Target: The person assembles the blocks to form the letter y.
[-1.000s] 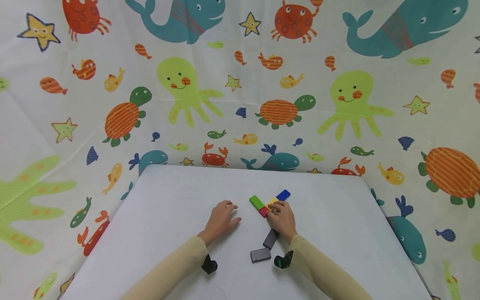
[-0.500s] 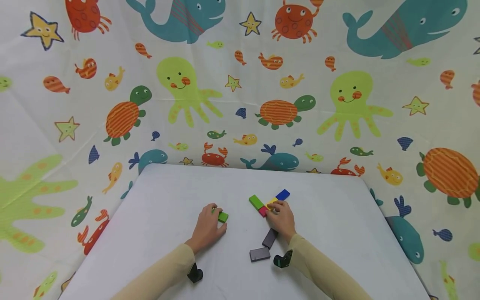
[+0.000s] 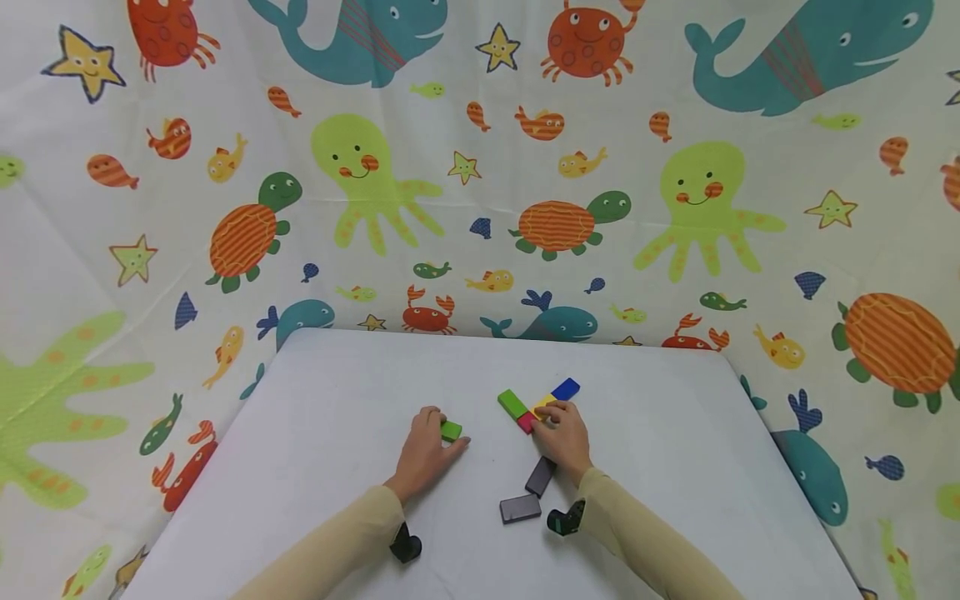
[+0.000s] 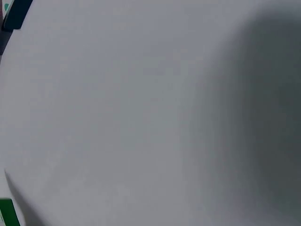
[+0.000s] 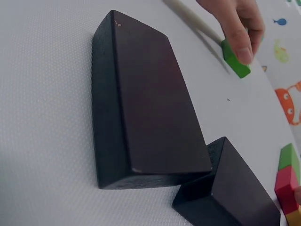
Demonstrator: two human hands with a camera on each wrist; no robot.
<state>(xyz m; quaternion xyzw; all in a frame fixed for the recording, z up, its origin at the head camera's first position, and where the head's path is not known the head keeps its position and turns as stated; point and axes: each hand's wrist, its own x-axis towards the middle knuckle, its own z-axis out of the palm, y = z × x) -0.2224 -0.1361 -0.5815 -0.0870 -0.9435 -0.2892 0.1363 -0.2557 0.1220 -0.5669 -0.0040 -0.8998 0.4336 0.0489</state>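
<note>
Green block in left hand's grip, yellow block in right hand's, well inside table edge

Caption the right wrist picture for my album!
Two dark blocks up close; beyond, the left hand at a green block.

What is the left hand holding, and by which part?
The left hand holds a green block, apparently around its middle: the thumb crosses it, both ends showing; the far-side contact is hidden.

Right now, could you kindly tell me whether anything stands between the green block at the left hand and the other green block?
Nothing visible: only white tabletop separates the green block from the other green block. The two dark blocks lie nearer the person, off that line.
</note>
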